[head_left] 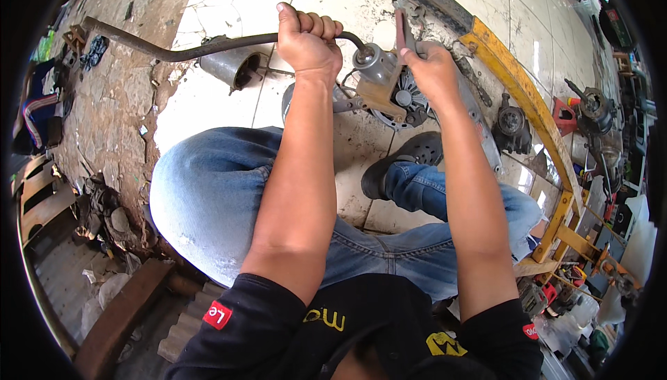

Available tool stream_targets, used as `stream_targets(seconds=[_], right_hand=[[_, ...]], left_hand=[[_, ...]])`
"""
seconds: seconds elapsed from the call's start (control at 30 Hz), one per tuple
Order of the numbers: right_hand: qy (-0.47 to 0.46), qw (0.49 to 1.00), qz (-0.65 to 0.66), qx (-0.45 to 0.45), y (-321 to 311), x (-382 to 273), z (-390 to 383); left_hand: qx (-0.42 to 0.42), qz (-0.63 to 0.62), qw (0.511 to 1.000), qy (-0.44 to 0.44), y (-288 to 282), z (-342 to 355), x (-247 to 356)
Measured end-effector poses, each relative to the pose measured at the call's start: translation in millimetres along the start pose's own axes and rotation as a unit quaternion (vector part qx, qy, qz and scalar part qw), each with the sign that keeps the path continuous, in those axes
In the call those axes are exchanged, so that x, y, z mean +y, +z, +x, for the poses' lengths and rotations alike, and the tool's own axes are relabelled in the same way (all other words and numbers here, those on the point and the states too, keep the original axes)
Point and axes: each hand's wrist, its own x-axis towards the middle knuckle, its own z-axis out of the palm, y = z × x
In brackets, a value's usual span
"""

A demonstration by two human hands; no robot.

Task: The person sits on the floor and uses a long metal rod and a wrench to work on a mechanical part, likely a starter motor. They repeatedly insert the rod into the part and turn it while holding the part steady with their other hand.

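Observation:
My left hand (309, 43) is closed around a long, bent dark metal bar (215, 46). The bar's right end curves down to the top of a grey cylindrical motor part (374, 64). A tan metal bracket (381, 95) sits against that part, above a round slotted metal housing (405, 96). My right hand (432, 71) grips a flat tool with a reddish-brown edge (400, 30) beside the cylinder; the tool's kind is unclear, and my fingers hide its lower end.
An open-ended grey metal cylinder (229, 64) lies on the tiles behind my left forearm. A yellow metal frame (521, 88) arcs along the right. Beyond it are a dark mechanical part (512, 126) and assorted tools. Bare earth (111, 95) borders the tiles on the left.

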Motion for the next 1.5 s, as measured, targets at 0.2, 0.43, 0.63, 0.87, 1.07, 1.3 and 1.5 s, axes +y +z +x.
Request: stream_targets(seconds=[0.2,0.43,0.63,0.87,1.07,1.3,1.5], right_hand=[[-0.061,0.995,-0.066,0.037,14,-4,0],[-0.103,0.994,-0.041,0.028,11,-5,-8],[-0.114,0.992,-0.051,0.026,23,-28,-6],[-0.204,0.976,-0.064,0.036,21,4,-7],[-0.205,0.973,-0.058,0.086,34,1,-2],[-0.037,0.998,0.001,0.051,-5,7,-5],[0.041,0.978,0.203,0.013,7,13,-10]], left_hand=[[0.008,-0.004,1.000,-0.004,1,1,0],[0.017,0.017,1.000,-0.005,2,-2,3],[0.020,0.011,1.000,-0.007,4,-3,1],[0.020,0.018,1.000,-0.003,5,1,4],[0.018,0.015,1.000,-0.008,7,-1,1],[0.001,-0.007,1.000,0.011,0,3,0],[0.012,0.022,1.000,-0.007,7,-2,1]])
